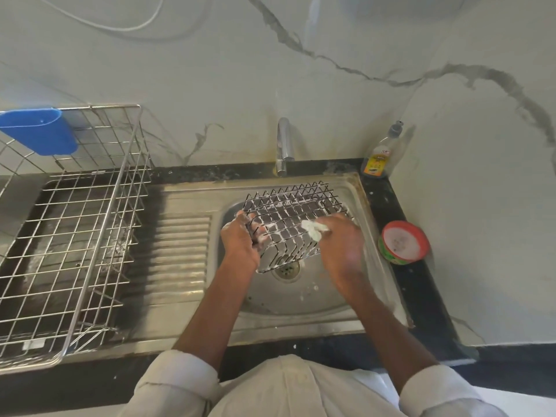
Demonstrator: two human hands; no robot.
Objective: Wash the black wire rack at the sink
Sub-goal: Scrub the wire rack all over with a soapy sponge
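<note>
Left hand (240,239) grips the soapy rack (296,218); right hand (340,245) pinches a scrubber (314,230); bottle label (374,165) unreadable.

The black wire rack (293,218) is filling most of the sink bowl (316,299), and both hands are gripping it. Behind the right grip (337,239), the tap (284,145) is sticking out over the rack's back edge. Just to the right of that grip, a red-rimmed tub (403,242) is sitting on the worktop (421,296), and a soap bottle (379,155) is standing in the back corner. Below both grips, the bowl floor is lying open around the drain (287,269). Left of the left grip (240,236), the ribbed draining board (177,254) is lying bare, and past it a big silver wire basket (69,236) is blocking the way.
</note>
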